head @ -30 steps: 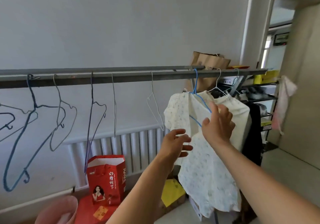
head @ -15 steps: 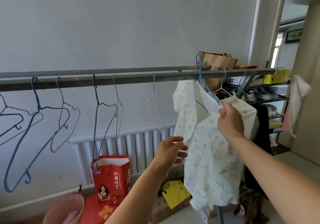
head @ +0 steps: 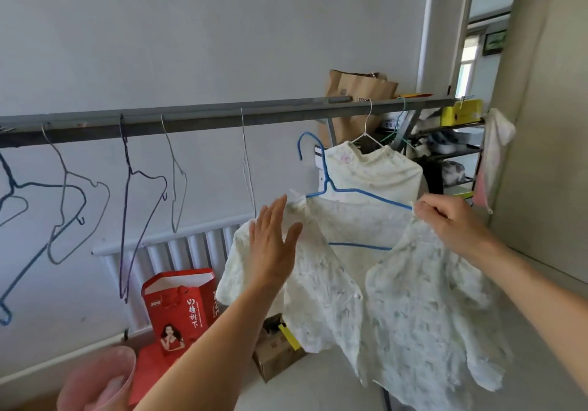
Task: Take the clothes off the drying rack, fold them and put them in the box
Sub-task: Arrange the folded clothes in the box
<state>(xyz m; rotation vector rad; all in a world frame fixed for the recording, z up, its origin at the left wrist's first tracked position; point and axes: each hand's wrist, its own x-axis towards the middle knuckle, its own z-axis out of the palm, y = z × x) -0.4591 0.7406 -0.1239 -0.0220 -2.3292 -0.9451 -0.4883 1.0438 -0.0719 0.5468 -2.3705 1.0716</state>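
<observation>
Since half a second ago we are holding the blue hanger (head: 356,191) clear of the drying rack (head: 222,119): its hook, which was over the rail, is now hanging free just below it, and the white printed shirt (head: 397,299) on it has come down and toward us. Our right hand (head: 445,224) is pinching the hanger's right end together with the shirt's shoulder, fingers curled round them. Our left hand (head: 273,245) has risen from below and is now spreading flat, fingers straight and slightly apart, against the shirt's left shoulder and sleeve, gripping nothing.

We are seeing the shirt hanging open at the front, its two halves parting below the hanger's lower bar, the hem blurred. Behind it a second pale garment (head: 375,171) is staying on a white hanger (head: 369,130) hooked over the rail. To the left along the rail, several bare wire hangers (head: 140,194) are dangling at different angles.

Below the rack we are looking at a white radiator (head: 178,251) against the wall, a red gift bag (head: 179,308) on the floor in front of it, a small cardboard box (head: 273,353) with a yellow flap just right of the bag, and a pink bin (head: 98,382) at the lower left edge. A brown paper bag (head: 359,89) is standing behind the rail at the right, beside cluttered shelves (head: 451,152).
</observation>
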